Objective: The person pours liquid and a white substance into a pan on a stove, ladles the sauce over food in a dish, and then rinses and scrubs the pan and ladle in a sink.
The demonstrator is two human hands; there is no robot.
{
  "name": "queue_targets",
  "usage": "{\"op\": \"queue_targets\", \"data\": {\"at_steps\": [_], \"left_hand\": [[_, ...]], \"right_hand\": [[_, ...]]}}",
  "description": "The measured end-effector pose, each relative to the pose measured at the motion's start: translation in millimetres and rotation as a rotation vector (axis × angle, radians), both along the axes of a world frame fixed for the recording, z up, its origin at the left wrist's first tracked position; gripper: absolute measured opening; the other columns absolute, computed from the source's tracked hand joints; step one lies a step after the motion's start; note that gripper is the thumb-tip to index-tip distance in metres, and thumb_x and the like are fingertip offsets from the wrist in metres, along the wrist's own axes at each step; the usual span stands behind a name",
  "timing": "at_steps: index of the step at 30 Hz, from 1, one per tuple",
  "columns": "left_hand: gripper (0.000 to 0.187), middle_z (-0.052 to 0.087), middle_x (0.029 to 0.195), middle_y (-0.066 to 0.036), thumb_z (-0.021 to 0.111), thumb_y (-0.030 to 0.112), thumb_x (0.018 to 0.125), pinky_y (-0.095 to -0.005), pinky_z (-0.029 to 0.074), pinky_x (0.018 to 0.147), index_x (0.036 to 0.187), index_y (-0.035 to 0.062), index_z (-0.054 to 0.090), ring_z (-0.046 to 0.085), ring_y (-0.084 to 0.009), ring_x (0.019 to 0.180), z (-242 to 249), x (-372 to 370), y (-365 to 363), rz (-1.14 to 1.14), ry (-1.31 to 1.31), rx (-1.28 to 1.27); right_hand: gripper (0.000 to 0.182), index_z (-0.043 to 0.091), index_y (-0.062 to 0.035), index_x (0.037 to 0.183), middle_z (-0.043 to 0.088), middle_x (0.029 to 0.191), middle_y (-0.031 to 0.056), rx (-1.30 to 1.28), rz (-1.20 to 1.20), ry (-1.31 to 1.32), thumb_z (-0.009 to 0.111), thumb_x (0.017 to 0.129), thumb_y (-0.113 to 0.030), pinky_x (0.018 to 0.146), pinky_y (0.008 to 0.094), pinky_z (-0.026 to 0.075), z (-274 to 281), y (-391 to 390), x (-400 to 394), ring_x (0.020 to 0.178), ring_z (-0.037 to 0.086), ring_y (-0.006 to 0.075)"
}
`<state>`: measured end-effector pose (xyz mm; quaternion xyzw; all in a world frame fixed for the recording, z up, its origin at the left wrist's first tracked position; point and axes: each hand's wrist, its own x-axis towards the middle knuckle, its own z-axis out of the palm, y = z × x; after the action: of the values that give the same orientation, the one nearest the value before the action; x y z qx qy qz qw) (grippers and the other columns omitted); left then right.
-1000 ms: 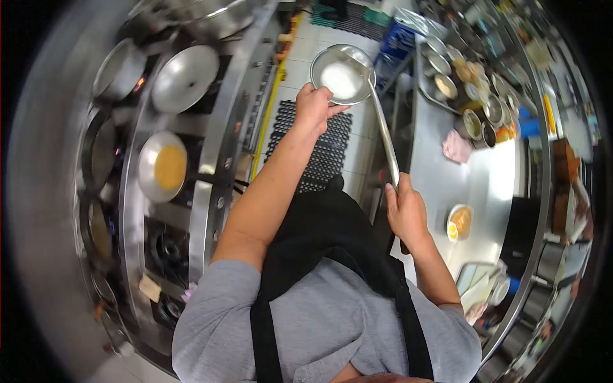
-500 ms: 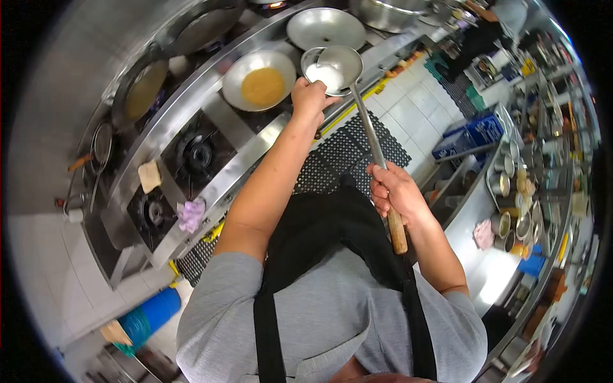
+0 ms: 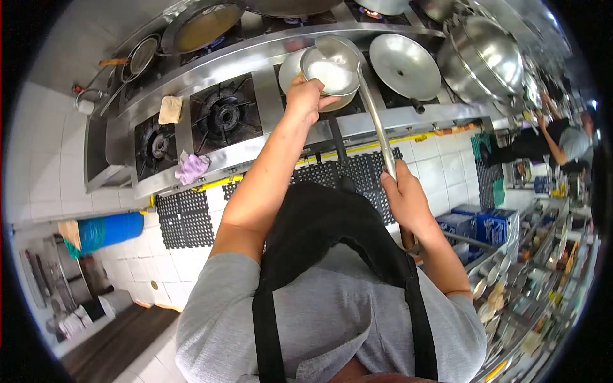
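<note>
The stove (image 3: 271, 102) runs across the upper part of the view, a wide pot (image 3: 476, 57) at its right end. Beside the pot sits a pan (image 3: 405, 67); a second pan (image 3: 288, 69) shows partly beneath the bowl (image 3: 313, 71). At far right stands a co-worker (image 3: 568, 140), an arm bent.

The left arm reaches forward and inward from the shoulder, elbow slightly bent. The right arm is bent more, its forearm angled forward and inward, and its hand lower in view.

The ladle (image 3: 377, 115) slants from its cup at the bowl down to its wooden grip. The right hand (image 3: 408, 198) is closed around the handle, thumb lying along it.

The bowl, with white contents (image 3: 333, 78), is above the second pan, the ladle's cup overlapping its rim. The left hand (image 3: 305, 99) grips its near-left rim, partly closed, one finger extended beneath the bowl.

Near the left burners lie a purple cloth (image 3: 191, 168) and a smaller tan cloth (image 3: 170, 110).
</note>
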<state>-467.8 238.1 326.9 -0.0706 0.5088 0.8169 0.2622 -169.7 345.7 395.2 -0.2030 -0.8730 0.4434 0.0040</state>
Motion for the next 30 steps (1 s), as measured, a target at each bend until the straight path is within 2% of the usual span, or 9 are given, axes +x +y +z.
{"op": "queue_targets", "data": {"at_steps": [6, 7, 8, 11, 19, 21, 25, 28, 30], "left_hand": [[0.021, 0.058, 0.106, -0.014, 0.054, -0.009, 0.091, -0.0497, 0.072, 0.084, 0.111, -0.003, 0.051, 0.073, -0.0345, 0.1, -2.2, -15.9, 33.6, 0.179, 0.002, 0.049], [0.024, 0.059, 0.112, -0.017, 0.054, -0.009, 0.092, -0.0482, 0.073, 0.083, 0.116, -0.0055, 0.05, 0.073, -0.0374, 0.104, -4.6, -17.1, 40.5, 0.208, 0.044, 0.042], [0.027, 0.061, 0.118, -0.021, 0.055, -0.009, 0.094, -0.0467, 0.073, 0.082, 0.121, -0.0081, 0.049, 0.073, -0.0402, 0.107, -6.7, -18.2, 47.0, 0.237, 0.088, 0.035], [0.028, 0.063, 0.12, -0.022, 0.055, -0.008, 0.093, -0.0463, 0.073, 0.081, 0.121, -0.0075, 0.053, 0.074, -0.0366, 0.107, -16.0, -22.5, 63.8, 0.329, 0.085, -0.044], [0.037, 0.062, 0.125, -0.022, 0.053, -0.009, 0.092, -0.0472, 0.073, 0.08, 0.129, -0.0082, 0.052, 0.073, -0.0367, 0.107, -27.4, -27.7, 70.5, 0.384, 0.032, -0.087], [0.037, 0.062, 0.126, -0.022, 0.052, -0.01, 0.092, -0.0473, 0.073, 0.08, 0.129, -0.0084, 0.052, 0.073, -0.0376, 0.108, -25.4, -28.9, 65.0, 0.393, 0.018, -0.043], [0.035, 0.06, 0.127, -0.023, 0.051, -0.009, 0.093, -0.0471, 0.073, 0.081, 0.128, -0.0081, 0.05, 0.072, -0.0381, 0.11, -18.7, -30.7, 52.6, 0.39, -0.01, 0.006], [0.031, 0.059, 0.125, -0.022, 0.053, -0.008, 0.094, -0.0471, 0.073, 0.082, 0.125, -0.0078, 0.05, 0.071, -0.0378, 0.11, -3.5, -25.3, 42.6, 0.383, 0.022, -0.01], [0.03, 0.059, 0.124, -0.022, 0.053, -0.008, 0.094, -0.0473, 0.073, 0.082, 0.124, -0.0078, 0.049, 0.071, -0.0378, 0.11, -0.1, -22.9, 35.9, 0.372, 0.029, -0.02]], "right_hand": [[0.027, 0.051, 0.0027, 0.115, 0.067, 0.083, 0.0348, 0.15, 0.112, -0.008, 0.057, 0.109, -0.023, 0.076, 0.0627, 0.049, -11.2, 73.4, -43.8, 0.087, 0.065, 0.0591], [0.028, 0.051, 0.0003, 0.111, 0.066, 0.074, 0.0247, 0.138, 0.168, 0.066, 0.056, 0.111, -0.027, 0.063, 0.0553, 0.051, -16.9, 84.3, -50.8, 0.067, 0.067, 0.0479], [0.028, 0.051, 0.0003, 0.111, 0.066, 0.074, 0.0247, 0.135, 0.189, 0.064, 0.056, 0.111, -0.027, 0.063, 0.0553, 0.051, -16.5, 95.6, -55.8, 0.067, 0.067, 0.0479], [0.025, 0.059, -0.0077, 0.116, 0.048, 0.069, -0.0021, -0.651, 0.089, -0.255, 0.056, 0.114, -0.032, 0.043, 0.0288, 0.039, -3.8, 114.0, -73.9, 0.047, 0.046, 0.0097], [0.024, 0.059, -0.0062, 0.116, 0.047, 0.069, -0.002, -0.866, 0.145, -0.324, 0.058, 0.113, -0.03, 0.044, 0.0284, 0.036, 14.3, 148.5, -93.3, 0.048, 0.045, 0.0093], [0.031, 0.053, -0.0067, 0.102, 0.049, 0.068, -0.0001, -0.691, 0.239, -0.295, 0.055, 0.114, -0.035, 0.046, 0.031, 0.042, 15.8, 150.4, -93.8, 0.049, 0.049, 0.0124], [0.03, 0.056, -0.0048, 0.108, 0.051, 0.068, 0.0007, -0.481, 0.305, -0.286, 0.054, 0.114, -0.035, 0.046, 0.0309, 0.042, 17.5, 147.7, -87.0, 0.049, 0.051, 0.0124], [0.028, 0.057, -0.0033, 0.111, 0.058, 0.071, 0.0061, -0.329, 0.329, -0.267, 0.056, 0.112, -0.031, 0.052, 0.0368, 0.047, 16.6, 143.9, -81.2, 0.056, 0.059, 0.0181], [0.026, 0.056, -0.0018, 0.116, 0.065, 0.078, 0.017, -0.108, 0.398, -0.111, 0.057, 0.11, -0.027, 0.065, 0.0469, 0.051, 6.2, 143.5, -78.3, 0.069, 0.068, 0.0339]]}}
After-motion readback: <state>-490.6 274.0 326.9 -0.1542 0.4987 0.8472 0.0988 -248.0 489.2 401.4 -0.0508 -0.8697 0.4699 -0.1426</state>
